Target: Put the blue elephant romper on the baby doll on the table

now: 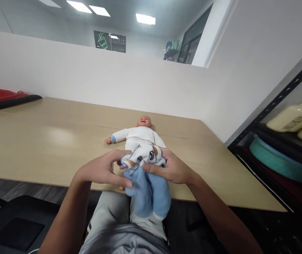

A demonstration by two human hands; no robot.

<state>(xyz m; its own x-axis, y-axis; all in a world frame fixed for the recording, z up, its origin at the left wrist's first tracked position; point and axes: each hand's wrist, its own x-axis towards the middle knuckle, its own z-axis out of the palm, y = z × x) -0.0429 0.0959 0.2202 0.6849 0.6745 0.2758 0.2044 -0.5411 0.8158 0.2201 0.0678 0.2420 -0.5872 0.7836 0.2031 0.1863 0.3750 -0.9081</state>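
Observation:
Small blue baby pants (144,192) hang in front of me over the table edge, their two legs pointing down toward my lap. Their white upper part (146,155) shows an animal face with dark eyes. My left hand (111,167) grips the left side, thumb on the front and fingers partly hidden behind the cloth. On the right side my right hand (172,167) is closed around the white part, its thumb pressed on the front. Just beyond lies a baby doll (141,133) on its back, in a white top with blue cuffs; the pants partly cover its legs.
The doll lies on a wooden table (61,141) against a white wall. At the far left is a red container (0,97). To the right, a black shelf holds a teal basin (283,162) and cream bottles (293,118). A black chair (24,222) stands lower left.

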